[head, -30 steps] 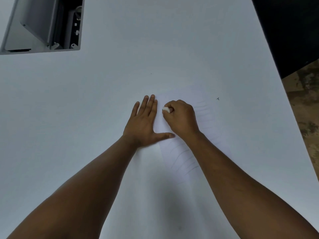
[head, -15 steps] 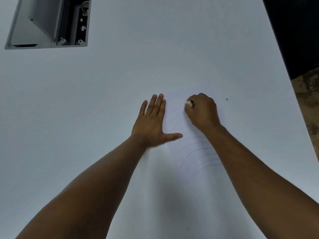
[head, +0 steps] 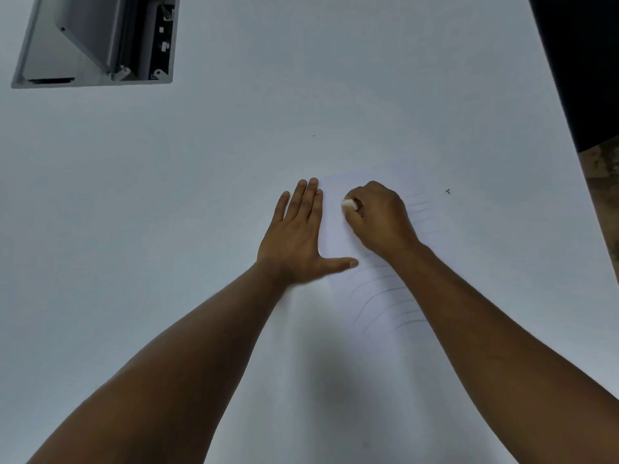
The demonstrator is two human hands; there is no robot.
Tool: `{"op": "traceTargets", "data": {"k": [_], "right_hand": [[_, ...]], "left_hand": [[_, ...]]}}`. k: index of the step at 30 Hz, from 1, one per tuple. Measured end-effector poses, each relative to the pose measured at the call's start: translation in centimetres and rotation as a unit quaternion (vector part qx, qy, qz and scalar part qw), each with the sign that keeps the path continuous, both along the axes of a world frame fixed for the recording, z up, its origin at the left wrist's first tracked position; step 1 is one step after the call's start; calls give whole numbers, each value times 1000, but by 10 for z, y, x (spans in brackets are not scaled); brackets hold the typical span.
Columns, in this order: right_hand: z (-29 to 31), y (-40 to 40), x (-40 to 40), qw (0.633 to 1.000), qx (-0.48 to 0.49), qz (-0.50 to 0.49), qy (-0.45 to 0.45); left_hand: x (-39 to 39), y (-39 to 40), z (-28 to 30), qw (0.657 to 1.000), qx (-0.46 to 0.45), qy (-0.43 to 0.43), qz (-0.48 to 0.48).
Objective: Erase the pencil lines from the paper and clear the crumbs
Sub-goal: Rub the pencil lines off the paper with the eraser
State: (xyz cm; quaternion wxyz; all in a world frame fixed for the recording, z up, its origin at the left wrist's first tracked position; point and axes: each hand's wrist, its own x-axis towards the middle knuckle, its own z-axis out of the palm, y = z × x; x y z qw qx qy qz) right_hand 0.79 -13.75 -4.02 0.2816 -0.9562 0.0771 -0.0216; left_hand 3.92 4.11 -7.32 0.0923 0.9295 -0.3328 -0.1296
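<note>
On the white table (head: 167,195), near its middle, lies a sheet of paper (head: 335,242), barely distinguishable from the tabletop. Left hand (head: 298,239) lies flat, fingers straight and together, thumb spread out to the right; it presses the paper's left edge. Right hand (head: 380,217) is curled, pinching a small white eraser (head: 349,204) whose tip points left, at or just above the paper; contact cannot be confirmed from this view. Faint curved pencil lines (head: 385,296) remain on the near part of the sheet, below the thumb, and a few show right of the right hand. Small dark mark (head: 448,191) on the table beyond the paper. Grey open device (head: 97,41) sits at far left.
</note>
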Motion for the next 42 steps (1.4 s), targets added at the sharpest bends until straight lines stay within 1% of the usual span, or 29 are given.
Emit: {"op": "traceTargets", "data": {"k": [2,6,8,11,14,17,20,26,29,34,36,39,42], "right_hand": [[2,1,1,1000,13,11,1],[5,20,-10,995,33,91,20],[2,19,-12,996,33,83,25],[-2,13,-9,997,46,56,29],[-1,9,-2,996,67,53,33],[2,8,8,996,76,49,25],[3,11,13,997,33,66,18],[4,11,-1,991,-55,122,13],[4,13,-16,986,-60,149,33],[5,10,7,994,-66,89,19],[7,13,10,994,-64,87,24],[11,18,-15,989,-78,120,39],[14,22,-40,983,-71,158,64]], "left_hand": [[0,0,1,1000,1,-3,0],[0,0,1,1000,-1,-6,-5],[2,1,1,1000,-11,-2,-5],[4,4,3,999,-42,28,9],[3,5,2,1000,-17,11,-2],[3,3,2,1000,-16,-4,-3],[2,4,1,999,-30,-21,-8],[2,3,2,1000,-16,-19,-4],[1,4,2,1000,-9,-13,-5],[2,3,2,1000,-7,-16,-4],[2,2,2,1000,-3,-14,-6],[2,3,2,1000,-2,-11,-12],[2,4,3,1000,6,-11,-18]]}}
